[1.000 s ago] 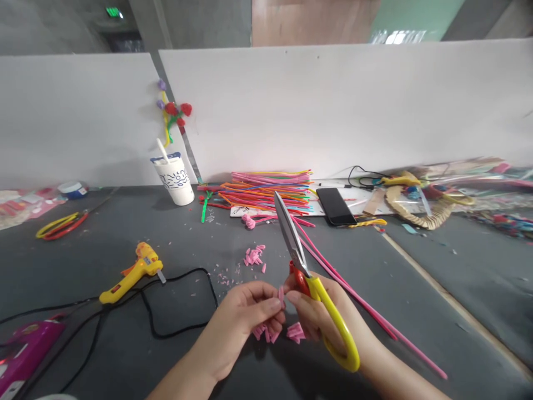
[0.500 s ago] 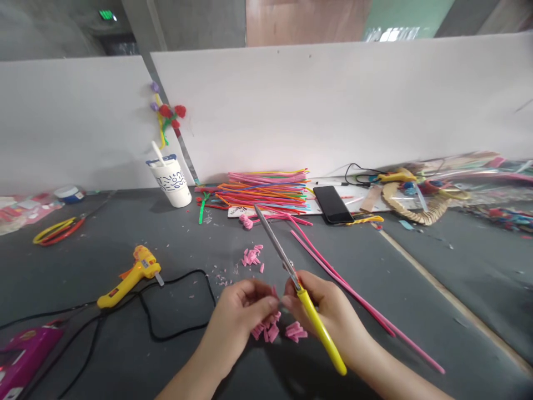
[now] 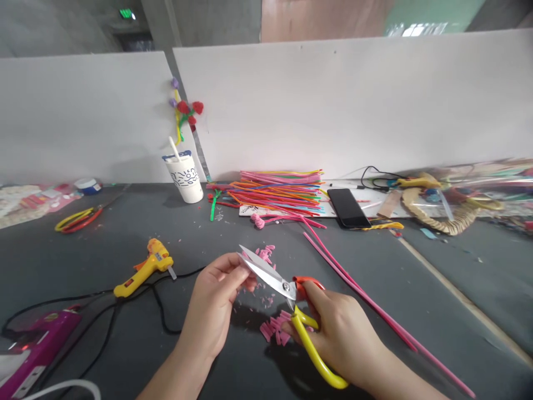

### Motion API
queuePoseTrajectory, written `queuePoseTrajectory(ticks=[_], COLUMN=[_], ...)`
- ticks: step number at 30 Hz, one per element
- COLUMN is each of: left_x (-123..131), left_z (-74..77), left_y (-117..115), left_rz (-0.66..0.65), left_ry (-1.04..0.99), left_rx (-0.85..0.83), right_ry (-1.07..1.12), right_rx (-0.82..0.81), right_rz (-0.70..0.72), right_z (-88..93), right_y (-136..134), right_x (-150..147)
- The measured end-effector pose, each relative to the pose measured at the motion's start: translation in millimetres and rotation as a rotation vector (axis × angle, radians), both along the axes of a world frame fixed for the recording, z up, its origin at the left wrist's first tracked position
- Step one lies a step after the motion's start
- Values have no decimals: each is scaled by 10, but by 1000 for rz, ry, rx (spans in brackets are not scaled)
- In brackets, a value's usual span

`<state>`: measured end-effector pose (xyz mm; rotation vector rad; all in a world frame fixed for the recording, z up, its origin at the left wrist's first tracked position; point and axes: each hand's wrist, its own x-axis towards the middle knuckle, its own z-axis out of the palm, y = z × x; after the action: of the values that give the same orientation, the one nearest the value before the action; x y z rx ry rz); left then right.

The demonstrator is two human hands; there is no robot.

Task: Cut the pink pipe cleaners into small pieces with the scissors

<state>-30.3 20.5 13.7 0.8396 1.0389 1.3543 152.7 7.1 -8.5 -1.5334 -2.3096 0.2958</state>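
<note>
My right hand [image 3: 339, 328] grips scissors [image 3: 270, 278] with one red and one yellow handle, their blades slightly apart and pointing left. The blade tips reach the fingertips of my left hand [image 3: 214, 300], which is closed in a pinch. A bit of pink pipe cleaner [image 3: 245, 255] shows at those fingertips, mostly hidden by the fingers and blades. Beneath the scissors lies a pile of short pink pipe cleaner pieces [image 3: 275, 328], partly covered by my right hand. Another small heap of pink bits [image 3: 265, 254] lies just behind the blades.
Long pink pipe cleaners [image 3: 353, 283] stretch along the right. At the back are a bundle of coloured pipe cleaners [image 3: 275, 191], a phone [image 3: 347, 208] and a lidded cup [image 3: 187, 180]. A yellow glue gun [image 3: 145, 269], its black cord and a purple power strip [image 3: 45, 344] occupy the left.
The scissors have swung from pointing up in my right hand to pointing left, and their blades have parted. My hands have moved apart, the left one shifting left and up. The view has turned slightly left.
</note>
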Motion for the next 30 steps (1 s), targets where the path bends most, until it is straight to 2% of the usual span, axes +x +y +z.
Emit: queuePoseTrajectory(ticks=[10, 30], left_x=[-1, -13], left_z=[10, 9], left_y=[-4, 10], left_rz=[-31, -33], left_ry=[-34, -15], left_rx=[33, 12], right_ry=[-63, -73], right_rx=[79, 47], right_rz=[24, 46], right_z=[-73, -89], right_y=[1, -22], right_x=[38, 50])
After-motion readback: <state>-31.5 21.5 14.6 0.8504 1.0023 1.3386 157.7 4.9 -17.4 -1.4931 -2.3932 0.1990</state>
